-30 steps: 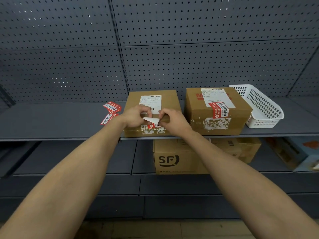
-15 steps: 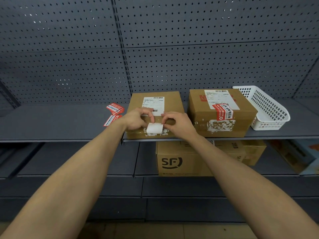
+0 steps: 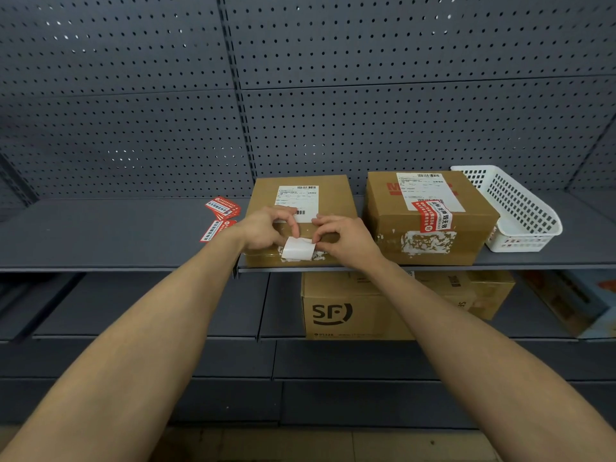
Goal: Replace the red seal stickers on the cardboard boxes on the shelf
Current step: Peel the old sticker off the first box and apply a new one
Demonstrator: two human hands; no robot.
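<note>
The left hand point(image 3: 266, 228) is pinching the upper left edge of a white strip point(image 3: 297, 249) between thumb and forefinger, and the right hand point(image 3: 348, 240) is pinching its upper right corner likewise. The strip is hanging over the front top edge of the left cardboard box point(image 3: 335, 198), which is sitting on the shelf point(image 3: 116, 235). At three o'clock from it, the right cardboard box point(image 3: 473, 241) is carrying a red seal sticker point(image 3: 433, 217) across its front edge. At nine o'clock of the left box, loose red stickers point(image 3: 222, 209) are lying, and a white basket point(image 3: 520, 208) is sitting at three o'clock of the right box
</note>
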